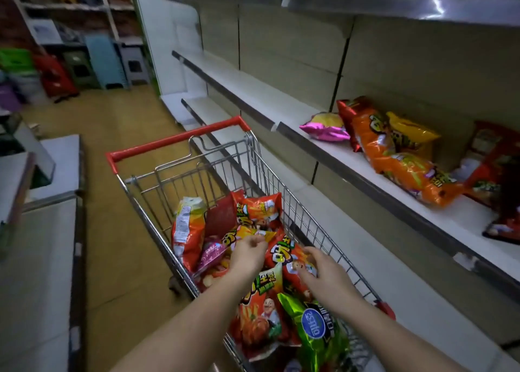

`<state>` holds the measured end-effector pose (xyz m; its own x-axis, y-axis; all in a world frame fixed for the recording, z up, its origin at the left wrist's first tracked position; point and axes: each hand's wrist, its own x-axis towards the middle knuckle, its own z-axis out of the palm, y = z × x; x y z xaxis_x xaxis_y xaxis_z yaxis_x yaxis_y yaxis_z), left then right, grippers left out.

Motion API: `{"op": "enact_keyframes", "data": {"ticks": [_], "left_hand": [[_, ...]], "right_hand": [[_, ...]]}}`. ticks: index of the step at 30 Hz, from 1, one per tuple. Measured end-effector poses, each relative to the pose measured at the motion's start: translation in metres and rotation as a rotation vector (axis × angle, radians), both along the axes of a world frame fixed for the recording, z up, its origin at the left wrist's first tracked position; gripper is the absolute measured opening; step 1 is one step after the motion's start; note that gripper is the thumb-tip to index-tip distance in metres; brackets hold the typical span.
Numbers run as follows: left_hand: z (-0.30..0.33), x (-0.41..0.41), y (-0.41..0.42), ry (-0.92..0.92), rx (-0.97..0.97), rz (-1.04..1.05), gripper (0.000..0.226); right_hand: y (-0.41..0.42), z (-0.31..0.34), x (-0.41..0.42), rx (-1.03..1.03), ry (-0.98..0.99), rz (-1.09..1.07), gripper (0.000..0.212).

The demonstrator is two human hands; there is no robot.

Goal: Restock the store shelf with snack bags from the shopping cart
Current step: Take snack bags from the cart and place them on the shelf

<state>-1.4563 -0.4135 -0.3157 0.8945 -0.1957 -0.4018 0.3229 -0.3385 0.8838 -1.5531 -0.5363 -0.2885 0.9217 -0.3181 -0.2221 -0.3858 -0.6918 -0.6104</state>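
Both hands reach down into the shopping cart (197,174), a wire cart with a red handle bar at its far end, parked left of the store shelf (351,158). Left hand (247,252) is over the middle of the pile, fingers curled in, tips bunched at the edge of a yellow-orange snack bag (253,235); cannot tell if it actually pinches the bag. Right hand (323,273) is just right of it, fingers loosely spread and bent, tips touching a red-orange snack bag (284,255), no clear grip. Cart also holds a tall orange bag (187,228) standing against the left wall, a pink bag (209,255), a green bag (315,324) near the camera, more red ones. On the shelf, right and far: a pink-yellow bag (323,127), a long orange bag (394,158) lying flat, a yellow bag (410,135) behind it, dark red bags (495,174) at the right edge. Plastic stools (104,62) far left.
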Motion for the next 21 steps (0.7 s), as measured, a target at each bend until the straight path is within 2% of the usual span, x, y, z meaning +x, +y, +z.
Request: {"op": "enact_keyframes", "data": {"ticks": [3, 9, 12, 16, 21], "left_hand": [[-0.022, 0.007, 0.002, 0.055, 0.047, 0.011, 0.017], [-0.064, 0.005, -0.013, 0.15, 0.164, 0.014, 0.007], [-0.077, 0.005, -0.023, 0.177, 0.25, 0.042, 0.027], [-0.093, 0.008, -0.035, 0.191, 0.334, 0.069, 0.037], [-0.122, 0.016, -0.04, 0.23, 0.476, 0.02, 0.055]], "right_hand": [[-0.006, -0.027, 0.008, 0.04, 0.091, -0.01, 0.046], [-0.038, -0.072, 0.028, 0.093, 0.263, 0.022, 0.051], [-0.058, -0.088, 0.042, 0.095, 0.326, 0.082, 0.051], [-0.082, -0.11, 0.073, 0.058, 0.336, 0.154, 0.051], [-0.087, -0.137, 0.105, -0.004, 0.303, 0.189, 0.062]]}}
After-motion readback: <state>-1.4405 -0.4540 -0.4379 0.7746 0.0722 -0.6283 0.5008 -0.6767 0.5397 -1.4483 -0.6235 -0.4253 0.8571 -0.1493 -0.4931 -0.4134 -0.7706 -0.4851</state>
